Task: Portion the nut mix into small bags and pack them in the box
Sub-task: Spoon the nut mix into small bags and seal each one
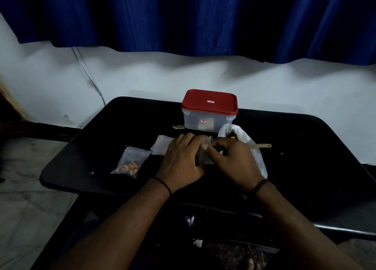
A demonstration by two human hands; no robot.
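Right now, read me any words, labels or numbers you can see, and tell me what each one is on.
Nothing can be read.
Small red and white sticker on the red lid: too small and blurred to read.
Second red and white sticker on the front wall of the clear box: also too blurred.
No other text shows.

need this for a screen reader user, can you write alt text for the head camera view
Over a black table, a person's left hand and right hand pinch a small clear bag. A filled nut bag lies left; a red-lidded clear box stands behind, closed.
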